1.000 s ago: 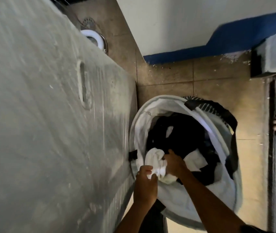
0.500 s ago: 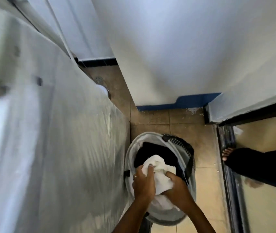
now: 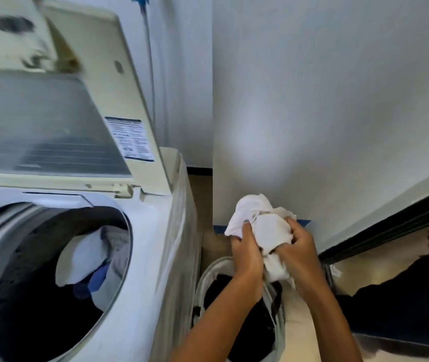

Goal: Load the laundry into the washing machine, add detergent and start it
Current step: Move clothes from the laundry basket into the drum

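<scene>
Above the basket (image 3: 282, 320), left hand (image 3: 247, 253) and right hand (image 3: 299, 250) grip white cloth (image 3: 265, 226) (bunched).

A plain white wall (image 3: 338, 100) fills the upper right of the frame, a strip of blue baseboard (image 3: 302, 222) showing at its foot near centre. A thin blue hose (image 3: 150, 61) drops down the wall at upper centre. Tan floor tiles (image 3: 214, 244) appear in a narrow gap at centre. At right, a dark door track (image 3: 391, 226) runs diagonally toward the lower centre; beyond it, another person in dark clothing (image 3: 411, 296) occupies the lower right edge.
</scene>
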The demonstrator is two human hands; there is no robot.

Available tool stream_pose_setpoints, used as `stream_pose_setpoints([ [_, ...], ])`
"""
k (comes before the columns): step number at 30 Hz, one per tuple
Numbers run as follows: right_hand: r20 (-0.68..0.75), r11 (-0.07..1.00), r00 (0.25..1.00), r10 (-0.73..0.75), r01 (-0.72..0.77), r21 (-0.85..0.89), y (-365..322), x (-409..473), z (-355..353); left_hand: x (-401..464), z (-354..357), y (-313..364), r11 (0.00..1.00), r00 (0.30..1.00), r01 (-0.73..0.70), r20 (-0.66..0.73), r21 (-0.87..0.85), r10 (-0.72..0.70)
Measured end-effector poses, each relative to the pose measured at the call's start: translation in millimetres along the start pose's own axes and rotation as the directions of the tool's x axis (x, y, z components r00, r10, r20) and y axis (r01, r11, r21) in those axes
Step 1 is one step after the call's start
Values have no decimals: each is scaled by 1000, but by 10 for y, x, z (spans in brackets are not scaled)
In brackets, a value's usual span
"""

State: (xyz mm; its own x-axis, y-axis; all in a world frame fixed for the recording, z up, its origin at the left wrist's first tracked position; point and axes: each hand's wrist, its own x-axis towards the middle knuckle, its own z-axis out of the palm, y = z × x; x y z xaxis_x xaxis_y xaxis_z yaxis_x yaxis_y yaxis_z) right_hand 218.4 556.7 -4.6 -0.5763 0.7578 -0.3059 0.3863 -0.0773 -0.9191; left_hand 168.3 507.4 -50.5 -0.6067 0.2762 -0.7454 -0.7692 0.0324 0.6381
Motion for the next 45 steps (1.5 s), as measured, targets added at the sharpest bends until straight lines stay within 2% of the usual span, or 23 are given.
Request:
stream_pose_setpoints([
  [4,35,982,982,-184,182,55,-541,-461,58,-583,-248,480,988,986,-151,62,-18,152],
  [7,148,951,941,-304,292,96,-923,-887,240,-950,-774,844,959,954,-282,97,-21,283],
  [10,272,928,888,-371,343,147,-1196,-1224,466,-1190,-1441,1232,920,918,-390,63,-27,391],
  [15,356,889,815,-457,435,144,-1602,-1668,1018,-1401,-2609,1796,890,893,-450,-46,-69,448],
  [19,422,839,734,-532,526,144,-1837,-1945,1541,-1597,-3325,2151,856,865,-498,-10,-135,502],
  [24,399,747,650,-647,645,161,-2054,-2168,1990,-1766,-3936,2482,808,836,-548,-106,-214,539],
  [27,372,718,635,-677,681,145,-2101,-2213,2067,-1862,-4211,2639,778,821,-571,-172,-261,544],
  [30,351,719,651,-673,687,106,-2113,-2203,2086,-1920,-4407,2777,732,785,-619,-219,-285,579],
  [33,354,696,646,-677,718,20,-2153,-2192,2126,-1965,-4495,2875,716,767,-641,-186,-277,614],
  [37,420,676,651,-633,728,-110,-2175,-2164,2166,-2026,-4516,3011,759,797,-575,2,-304,604],
  [40,624,645,616,-481,731,-223,-2170,-2177,2165,-2070,-4450,3090,761,763,-549,165,-346,625],
  [42,770,598,562,-300,740,-308,-2194,-2239,2163,-2121,-4384,3120,755,726,-544,245,-366,642],
  [44,830,571,534,-160,736,-364,-2230,-2310,2186,-2157,-4320,3129,750,699,-563,285,-347,656],
  [45,827,576,536,-170,735,-358,-2250,-2339,2217,-2158,-4293,3124,743,683,-589,296,-319,668],
])
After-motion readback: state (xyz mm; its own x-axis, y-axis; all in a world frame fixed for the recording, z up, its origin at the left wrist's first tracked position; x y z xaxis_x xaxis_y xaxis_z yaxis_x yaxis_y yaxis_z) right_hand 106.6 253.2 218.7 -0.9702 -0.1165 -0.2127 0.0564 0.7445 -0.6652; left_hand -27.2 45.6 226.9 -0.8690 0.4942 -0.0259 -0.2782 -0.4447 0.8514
